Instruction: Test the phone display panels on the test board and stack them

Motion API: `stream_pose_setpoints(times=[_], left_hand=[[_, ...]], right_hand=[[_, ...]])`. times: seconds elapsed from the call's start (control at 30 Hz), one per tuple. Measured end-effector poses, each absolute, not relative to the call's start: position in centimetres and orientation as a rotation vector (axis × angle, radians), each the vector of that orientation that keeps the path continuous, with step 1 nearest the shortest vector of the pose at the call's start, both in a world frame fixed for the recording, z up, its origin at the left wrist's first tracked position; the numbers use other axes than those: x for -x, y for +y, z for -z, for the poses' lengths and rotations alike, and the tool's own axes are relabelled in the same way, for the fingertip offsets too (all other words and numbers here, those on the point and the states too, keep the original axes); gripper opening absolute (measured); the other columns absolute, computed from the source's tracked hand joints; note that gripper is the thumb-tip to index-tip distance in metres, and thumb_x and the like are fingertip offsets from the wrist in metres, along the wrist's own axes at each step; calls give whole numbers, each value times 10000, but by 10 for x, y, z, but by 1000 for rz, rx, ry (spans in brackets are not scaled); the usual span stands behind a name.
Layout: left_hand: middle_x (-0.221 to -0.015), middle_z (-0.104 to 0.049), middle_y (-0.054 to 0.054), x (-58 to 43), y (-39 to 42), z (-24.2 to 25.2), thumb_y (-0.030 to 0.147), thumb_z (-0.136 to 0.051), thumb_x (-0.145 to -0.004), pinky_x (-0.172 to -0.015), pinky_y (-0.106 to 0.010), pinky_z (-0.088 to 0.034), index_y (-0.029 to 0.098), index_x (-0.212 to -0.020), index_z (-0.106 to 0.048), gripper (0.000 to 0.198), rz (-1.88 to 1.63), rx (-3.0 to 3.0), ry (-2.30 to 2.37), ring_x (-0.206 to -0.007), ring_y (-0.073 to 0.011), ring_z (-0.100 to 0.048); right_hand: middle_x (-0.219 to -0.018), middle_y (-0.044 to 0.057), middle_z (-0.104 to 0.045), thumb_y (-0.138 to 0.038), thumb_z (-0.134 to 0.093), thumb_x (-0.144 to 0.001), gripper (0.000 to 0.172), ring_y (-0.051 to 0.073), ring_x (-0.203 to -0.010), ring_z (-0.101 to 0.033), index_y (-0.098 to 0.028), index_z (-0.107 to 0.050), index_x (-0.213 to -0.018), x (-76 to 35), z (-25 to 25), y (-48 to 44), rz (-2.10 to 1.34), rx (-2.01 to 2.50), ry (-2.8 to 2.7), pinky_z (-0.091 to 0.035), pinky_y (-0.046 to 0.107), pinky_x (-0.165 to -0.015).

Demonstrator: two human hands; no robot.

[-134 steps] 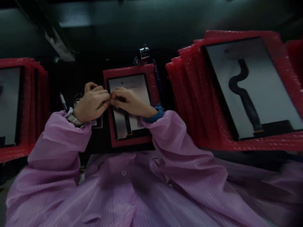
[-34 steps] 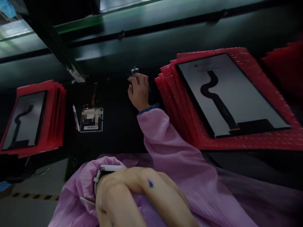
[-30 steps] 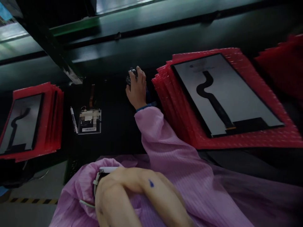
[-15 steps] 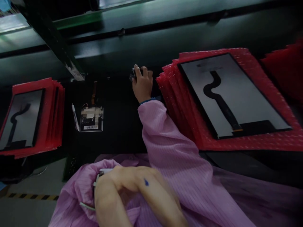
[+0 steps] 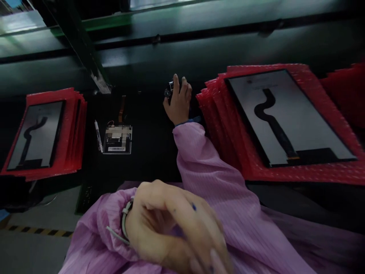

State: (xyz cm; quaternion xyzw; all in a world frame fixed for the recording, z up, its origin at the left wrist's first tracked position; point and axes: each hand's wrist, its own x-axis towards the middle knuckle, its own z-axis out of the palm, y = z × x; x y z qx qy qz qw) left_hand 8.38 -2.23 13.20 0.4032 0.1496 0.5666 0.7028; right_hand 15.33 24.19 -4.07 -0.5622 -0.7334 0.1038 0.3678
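Note:
My right hand (image 5: 179, 104) reaches to the back of the dark bench, its fingers stretched and slightly spread. A small shiny black object (image 5: 169, 90) lies against its thumb and index finger; its kind is unclear. Close to the camera, my left hand (image 5: 173, 220) is curled, with thumb and fingers bent around a gap. Motion blur and the lower frame edge hide whether its fingertips hold anything. Left of centre lies a small circuit board (image 5: 117, 140) with tape, a barcode label and an orange-brown flex cable (image 5: 122, 109). A white pen (image 5: 98, 136) rests beside the board.
At right, a display panel (image 5: 308, 118) with a wavy black cable tops red bubble-wrap bags (image 5: 212, 110). Another panel (image 5: 51, 140) lies on red bags (image 5: 74, 137) at left. A green metal post (image 5: 82, 49) meets the bench's back edge. More red bags (image 5: 346, 91) are far right.
The view has shifted, so the bench things appear farther right. My left hand has turned, bringing its fingertips into sight. My right hand's fingers are straighter beside the shiny black object.

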Motion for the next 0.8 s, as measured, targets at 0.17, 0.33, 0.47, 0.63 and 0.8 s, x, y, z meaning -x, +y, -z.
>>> stream_pose_setpoints(times=[0.17, 0.33, 0.47, 0.63, 0.8], left_hand=[[-590, -605, 55, -92, -22, -103, 272, -740, -922, -499, -185, -453, 219, -795, -646, 166, -1386, -891, 375, -390, -42, -508], [-555, -610, 48, -83, -15, -91, 356, -765, -909, -498, -205, -441, 204, -839, -696, 181, -1414, -853, 537, -413, -61, -525], [-580, -629, 25, -79, 1, -75, 401, -719, -944, -550, -207, -453, 189, -887, -727, 219, -1326, -761, 682, -500, -71, -553], [-643, -639, 12, -86, 21, -57, 432, -800, -854, -595, -193, -473, 169, -843, -723, 274, -1208, -638, 788, -563, -72, -549], [-789, -679, -16, -100, 33, -43, 379, -795, -839, -680, -194, -520, 166, -882, -730, 227, -1089, -706, 800, -693, -94, -622]], right_hand=[[-1515, 184, -422, -150, -518, -862, 557, 366, -1435, -338, -161, -517, -1419, -146, 33, 175, -372, 1307, -1994, -286, 632, -1224], [-1332, 119, -601, -177, -528, -912, 308, 322, -1321, -470, -253, -657, -1182, -163, 27, 94, -435, 1133, -2034, -459, 573, -1128], [-1250, 73, -663, -137, -531, -954, 350, 272, -1264, -561, -325, -611, -1238, -205, 11, 43, 50, 1232, -1841, -514, 502, -1044], [-1132, 105, -690, -170, -669, -898, 313, 277, -1127, -607, -221, -639, -1206, -264, 2, 13, 663, 1522, -1384, -479, 491, -972], [-1107, 83, -683, -223, -635, -955, 168, 233, -1055, -607, -245, -686, -1114, -294, 4, 20, 654, 1604, -1350, -492, 442, -929]])
